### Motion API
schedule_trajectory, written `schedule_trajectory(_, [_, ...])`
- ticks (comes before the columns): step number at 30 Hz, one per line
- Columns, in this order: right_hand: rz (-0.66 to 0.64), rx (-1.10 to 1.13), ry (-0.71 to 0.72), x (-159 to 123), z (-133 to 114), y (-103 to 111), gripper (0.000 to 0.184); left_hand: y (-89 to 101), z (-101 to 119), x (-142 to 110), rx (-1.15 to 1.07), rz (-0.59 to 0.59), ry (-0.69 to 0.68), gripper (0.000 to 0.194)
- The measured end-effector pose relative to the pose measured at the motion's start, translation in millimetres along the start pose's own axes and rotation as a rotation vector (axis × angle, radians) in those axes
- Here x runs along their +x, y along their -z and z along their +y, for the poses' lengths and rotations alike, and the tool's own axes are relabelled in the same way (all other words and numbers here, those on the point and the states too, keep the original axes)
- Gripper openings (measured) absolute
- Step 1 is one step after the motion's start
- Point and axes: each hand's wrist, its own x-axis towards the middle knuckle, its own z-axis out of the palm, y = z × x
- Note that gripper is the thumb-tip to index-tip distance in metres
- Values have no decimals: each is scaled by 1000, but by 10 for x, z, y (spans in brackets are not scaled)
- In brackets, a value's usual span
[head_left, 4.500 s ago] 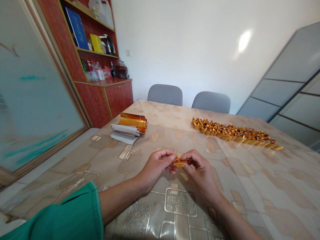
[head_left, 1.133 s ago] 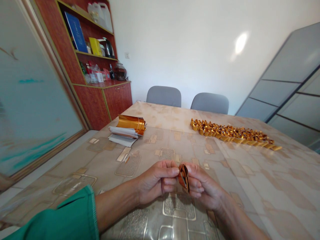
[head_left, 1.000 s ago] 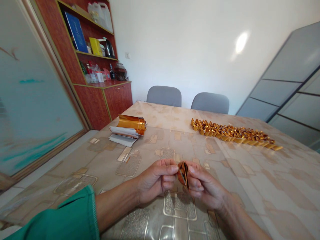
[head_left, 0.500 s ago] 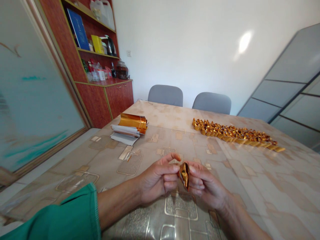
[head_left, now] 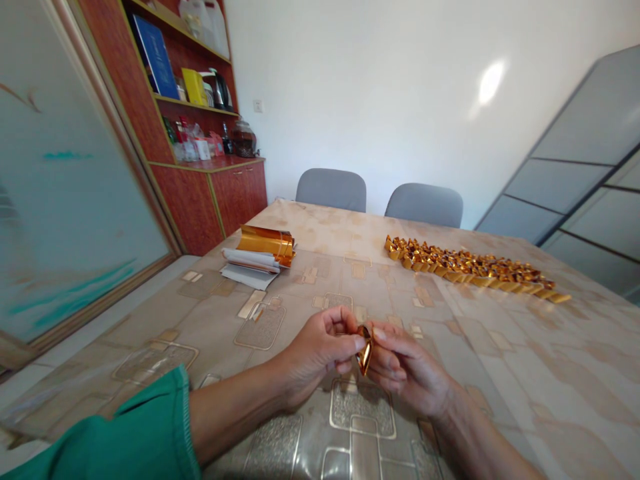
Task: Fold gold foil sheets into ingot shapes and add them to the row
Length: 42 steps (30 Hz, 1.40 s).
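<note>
A small folded piece of gold foil paper (head_left: 365, 349) stands on edge between my two hands, just above the table (head_left: 525, 373). My left hand (head_left: 320, 350) pinches its left side with thumb and fingertips, the other fingers curled. My right hand (head_left: 407, 372) pinches its right side, fingers closed together. A green sleeve covers my left forearm at the lower left.
A long row of several folded gold foil pieces (head_left: 470, 268) lies across the far right of the table. A stack of gold and white sheets (head_left: 260, 253) sits at the far left. Two grey chairs (head_left: 377, 197) stand behind the table, and a red wooden cabinet (head_left: 210, 180) is at the left.
The foil piece lay flat between my fingers 4.5 s ago and now stands on edge, narrower. My hands have drawn closer to me, and my left forefinger has come back down.
</note>
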Motion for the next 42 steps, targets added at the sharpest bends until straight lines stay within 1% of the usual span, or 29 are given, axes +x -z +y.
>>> schedule_trajectory(3, [-19, -14, -1, 4, 6, 2, 20, -11, -1, 5, 50, 30, -14, 38])
schedule_trajectory(9, [-17, -16, 3, 9, 0, -37, 22, 1, -3, 13, 94, 14, -5, 36])
schedule_trajectory(15, [-10, -21, -30, 0, -14, -31, 21, 1, 9, 18, 166, 45, 3, 36])
schedule_trajectory(20, [34, 45, -31, -14, -8, -3, 20, 22, 61, 15, 130, 29, 38, 34])
schedule_trajectory(22, [59, 82, -9, -16, -3, -6, 18, 54, 83, 23, 61, 8, 42, 34])
schedule_trajectory(24, [86, 98, 31, -12, 1, -15, 18, 90, 100, 38, -67, -12, 48, 34])
schedule_trajectory(27, [161, 77, 161, 5, 11, -28, 22, 118, 107, 49, -300, -41, 88, 42])
schedule_trajectory(29, [224, 41, 262, 18, 26, -33, 27, 113, 86, 43, -384, -77, 120, 49])
schedule_trajectory(31, [269, -15, 309, 28, 50, -35, 31, 101, 41, 36, -400, -110, 134, 53])
schedule_trajectory(34, [291, -133, 337, 42, 87, -37, 26, 103, -43, 48, -413, -96, 119, 49])
schedule_trajectory(38, [224, -329, 418, 74, 106, -25, 19, 140, -101, 75, -437, -54, 92, 42])
schedule_trajectory(40, [203, -390, 426, 90, 103, -15, 19, 147, -101, 75, -408, -36, 88, 41])
schedule_trajectory(42, [201, -400, 407, 96, 98, -15, 20, 139, -93, 68, -349, -19, 78, 41])
